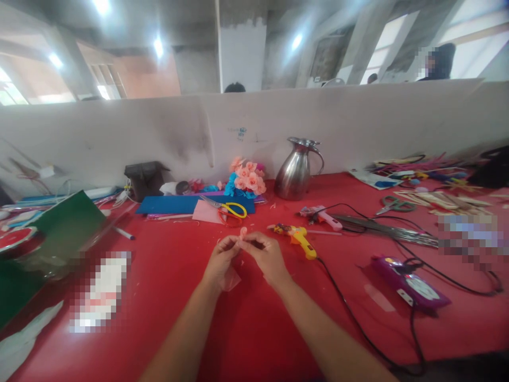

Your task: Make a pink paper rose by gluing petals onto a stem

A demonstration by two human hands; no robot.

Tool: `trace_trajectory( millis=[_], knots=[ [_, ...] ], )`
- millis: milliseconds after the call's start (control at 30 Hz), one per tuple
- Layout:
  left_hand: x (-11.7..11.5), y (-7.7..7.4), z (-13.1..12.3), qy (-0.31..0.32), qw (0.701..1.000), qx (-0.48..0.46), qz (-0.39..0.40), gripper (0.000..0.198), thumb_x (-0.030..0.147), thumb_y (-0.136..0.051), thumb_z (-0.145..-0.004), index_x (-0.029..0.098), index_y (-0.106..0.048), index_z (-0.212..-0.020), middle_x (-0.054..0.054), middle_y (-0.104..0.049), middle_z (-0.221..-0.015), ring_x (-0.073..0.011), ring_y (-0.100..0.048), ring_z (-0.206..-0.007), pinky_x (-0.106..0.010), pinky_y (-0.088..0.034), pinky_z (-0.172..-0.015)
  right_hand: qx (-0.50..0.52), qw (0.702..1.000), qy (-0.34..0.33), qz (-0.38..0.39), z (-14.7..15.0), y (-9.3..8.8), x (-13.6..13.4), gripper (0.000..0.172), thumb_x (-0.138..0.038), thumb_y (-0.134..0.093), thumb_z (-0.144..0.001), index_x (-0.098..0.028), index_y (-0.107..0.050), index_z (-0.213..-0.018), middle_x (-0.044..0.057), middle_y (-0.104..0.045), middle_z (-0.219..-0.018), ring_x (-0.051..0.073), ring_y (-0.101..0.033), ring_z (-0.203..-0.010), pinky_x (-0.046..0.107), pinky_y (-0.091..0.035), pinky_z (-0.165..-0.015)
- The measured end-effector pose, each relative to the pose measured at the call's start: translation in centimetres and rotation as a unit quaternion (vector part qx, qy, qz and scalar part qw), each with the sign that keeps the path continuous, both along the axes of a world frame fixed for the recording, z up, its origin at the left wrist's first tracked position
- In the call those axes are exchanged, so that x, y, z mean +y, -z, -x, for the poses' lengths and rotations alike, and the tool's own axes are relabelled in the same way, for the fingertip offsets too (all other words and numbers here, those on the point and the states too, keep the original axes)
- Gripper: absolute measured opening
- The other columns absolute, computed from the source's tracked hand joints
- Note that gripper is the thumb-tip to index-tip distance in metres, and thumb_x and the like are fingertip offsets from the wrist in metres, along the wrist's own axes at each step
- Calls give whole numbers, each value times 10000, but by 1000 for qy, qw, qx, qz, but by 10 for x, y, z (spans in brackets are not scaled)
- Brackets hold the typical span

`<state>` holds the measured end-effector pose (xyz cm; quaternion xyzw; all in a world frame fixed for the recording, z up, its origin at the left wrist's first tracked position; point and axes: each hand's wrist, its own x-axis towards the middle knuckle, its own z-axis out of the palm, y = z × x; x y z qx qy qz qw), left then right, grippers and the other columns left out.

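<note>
Over the middle of the red table, my left hand (223, 258) and my right hand (265, 255) meet at the fingertips. Between them they pinch a small pink paper flower (243, 234), rolled like a bud. A loose pink paper strip (230, 279) hangs below the left hand. Just right of my right hand lies a yellow glue gun (300, 239). Beyond the hands, yellow-and-red-handled scissors (228, 208) rest on pink paper (204, 211) and a blue sheet (167, 205). Farther back stands a bunch of pink and blue paper flowers (248, 178).
A steel jug (294, 170) stands against the white partition (159, 127). On the right are a pink glue gun (324, 216), green-handled scissors (395, 205), a purple power strip (413, 284) and trailing black cords. A green board (75, 228) and a pen (124, 233) lie left.
</note>
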<state>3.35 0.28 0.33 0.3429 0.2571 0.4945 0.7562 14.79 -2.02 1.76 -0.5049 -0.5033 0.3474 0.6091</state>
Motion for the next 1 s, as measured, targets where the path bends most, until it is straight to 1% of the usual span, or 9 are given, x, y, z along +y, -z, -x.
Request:
trace_trajectory(
  millis=[167,233,367,467,600,667,800,900,1000],
  knots=[
    [2,2,1,-4,1000,-5,-7,150,206,-732,-632,168,-614,-718,0,-618,-756,-104,-575,-744,-222,-436,-736,-34,999,-17,-15,0,-1,-1,146,-320,-667,-704,-199,-694,-782,30,-681,-785,168,-610,-730,282,-472,-685],
    [2,2,1,-2,1000,-3,-8,153,207,-733,-629,172,-617,-721,2,-618,-751,-105,-575,-737,-223,-436,-732,-43,999,-13,-25,0,-1,-1,146,-327,-666,-707,-202,-694,-777,30,-669,-774,167,-604,-727,283,-474,-681],
    [2,3,0,-8,999,19,-26,129,206,-725,-638,166,-628,-712,4,-609,-747,-83,-553,-713,-187,-420,-707,-47,997,9,-61,-1,-1,0,94,-296,-684,-685,-203,-677,-697,18,-632,-736,152,-585,-697,272,-471,-660],
    [2,2,0,-9,999,30,-36,115,216,-714,-652,168,-631,-716,2,-605,-742,-83,-548,-708,-189,-419,-707,-50,996,15,-70,-2,-1,1,78,-280,-689,-675,-207,-663,-668,12,-619,-719,149,-575,-685,267,-470,-649],
    [1,0,0,-15,999,30,-32,129,213,-720,-644,168,-627,-722,1,-603,-744,-90,-552,-708,-198,-429,-699,-52,997,8,-53,-2,1,1,110,-313,-679,-690,-207,-680,-720,22,-639,-745,159,-586,-709,277,-468,-669],
    [0,-1,0,-13,999,25,-21,148,216,-728,-634,164,-619,-720,8,-592,-721,-80,-538,-657,-188,-428,-647,-49,998,-2,-40,-2,1,1,135,-327,-664,-705,-206,-689,-759,26,-649,-764,163,-591,-724,279,-465,-678],
    [0,1,0,2,1000,17,-16,156,236,-720,-652,158,-600,-715,14,-573,-698,-66,-509,-588,-176,-411,-561,-38,999,-22,-24,-1,-1,0,135,-312,-637,-729,-195,-692,-771,27,-647,-777,159,-591,-738,276,-463,-697],
    [2,4,0,7,1000,13,-17,158,244,-711,-665,157,-589,-714,9,-572,-707,-66,-515,-588,-180,-412,-563,-24,999,-40,-16,-2,0,0,153,-314,-611,-749,-193,-696,-790,33,-651,-809,162,-593,-761,278,-467,-707],
    [2,5,-1,1,1000,4,-8,175,237,-723,-649,156,-581,-711,9,-569,-713,-70,-528,-614,-181,-417,-594,-13,999,-43,-9,-2,3,1,173,-325,-602,-749,-193,-701,-801,36,-655,-814,166,-595,-759,281,-469,-698]
  ],
)
